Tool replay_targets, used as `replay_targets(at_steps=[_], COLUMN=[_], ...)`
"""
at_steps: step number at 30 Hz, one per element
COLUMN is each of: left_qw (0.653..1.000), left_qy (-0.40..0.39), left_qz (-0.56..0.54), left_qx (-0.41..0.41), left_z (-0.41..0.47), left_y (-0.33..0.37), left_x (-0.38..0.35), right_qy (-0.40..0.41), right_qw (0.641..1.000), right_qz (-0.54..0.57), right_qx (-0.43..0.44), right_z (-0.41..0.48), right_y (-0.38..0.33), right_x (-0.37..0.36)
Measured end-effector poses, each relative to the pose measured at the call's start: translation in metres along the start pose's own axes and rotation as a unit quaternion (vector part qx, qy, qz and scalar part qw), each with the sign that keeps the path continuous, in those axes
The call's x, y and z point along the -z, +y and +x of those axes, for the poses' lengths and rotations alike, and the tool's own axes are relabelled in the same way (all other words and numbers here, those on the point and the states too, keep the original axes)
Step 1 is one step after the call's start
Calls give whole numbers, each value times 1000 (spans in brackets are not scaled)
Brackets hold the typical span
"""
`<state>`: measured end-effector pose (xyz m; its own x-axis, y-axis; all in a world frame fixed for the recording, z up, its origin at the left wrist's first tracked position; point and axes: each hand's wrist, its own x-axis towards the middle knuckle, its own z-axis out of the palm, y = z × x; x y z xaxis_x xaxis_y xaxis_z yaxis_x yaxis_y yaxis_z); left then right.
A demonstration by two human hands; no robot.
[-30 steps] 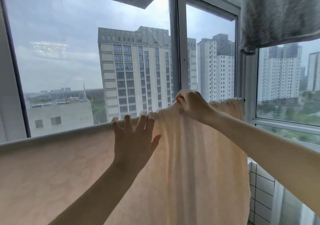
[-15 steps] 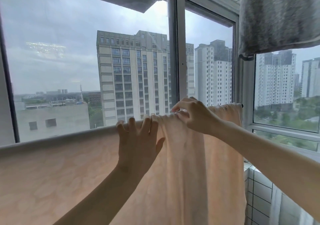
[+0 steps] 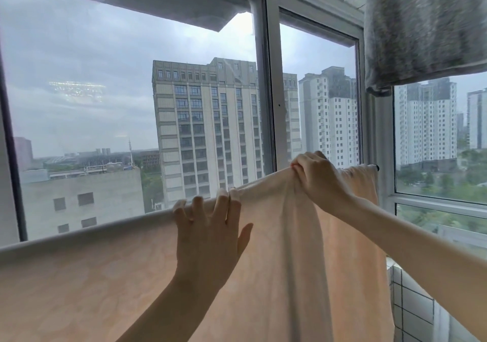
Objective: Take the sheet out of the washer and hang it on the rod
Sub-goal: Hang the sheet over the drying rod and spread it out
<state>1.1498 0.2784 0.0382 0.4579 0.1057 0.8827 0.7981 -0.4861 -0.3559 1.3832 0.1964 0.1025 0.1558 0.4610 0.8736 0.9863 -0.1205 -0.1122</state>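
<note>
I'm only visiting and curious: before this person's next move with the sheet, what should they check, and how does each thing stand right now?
1. Sheet draped over the rod: ok, it hangs from the top edge across the view.
2. Left hand steadying it: ok, pressed flat near the top.
3. Right hand gripping: ok, it pinches a bunch of sheet at the top edge.
4. Sheet spread smooth: not ok, folds gather under the right hand.
5. Bottom hem off the floor: cannot tell, it is out of view.
6. Grey cloth overhead apart from the sheet: ok.
</note>
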Motion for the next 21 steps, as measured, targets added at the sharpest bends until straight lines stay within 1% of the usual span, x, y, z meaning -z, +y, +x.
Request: replay_targets(at_steps=[5,11,17,21], left_qw=[1000,997,994,991], left_qy=[-20,-58,-94,-112], left_qz=[-1,-4,-4,7], left_qx=[19,40,59,67], left_z=[5,18,36,48], left_y=[13,43,78,91], left_x=[4,11,16,20], right_qy=[2,-34,-63,-88], right_qw=[1000,996,984,972], right_qz=[9,12,53,115], right_qx=[21,84,158,184], right_z=[-5,3,12,11], right_y=[8,16,32,44], right_x=[3,18,25,23])
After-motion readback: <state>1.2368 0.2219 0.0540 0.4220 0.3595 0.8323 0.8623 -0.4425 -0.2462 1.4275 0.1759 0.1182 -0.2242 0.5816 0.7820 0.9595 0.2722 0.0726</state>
